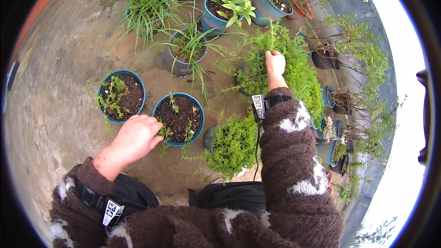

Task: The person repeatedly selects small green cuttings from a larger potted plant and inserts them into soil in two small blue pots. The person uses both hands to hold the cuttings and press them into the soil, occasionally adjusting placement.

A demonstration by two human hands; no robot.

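Note:
My right hand (275, 64) reaches into a large bushy green plant (299, 65), its fingers closed around a leafy sprig (272, 36) among the foliage. My left hand (139, 136) hovers at the left rim of a blue pot (202, 124). Its thumb and fingertips are close to a small sprig (166, 132) hanging over that rim; whether they pinch it I cannot tell. Dark soil (179, 122) fills this pot, with a few short cuttings in it. Further left, a second blue pot (144, 93) holds soil and trailing sprigs (115, 96).
A pot of dense green foliage (236, 144) stands close before my legs. Ahead are a grey pot of strappy leaves (179, 67), a grassy plant (148, 12) and a broad-leaved potted plant (237, 5). Several pots and woody shrubs (365, 69) line the right side. A cable (257, 151) hangs from my right wrist device.

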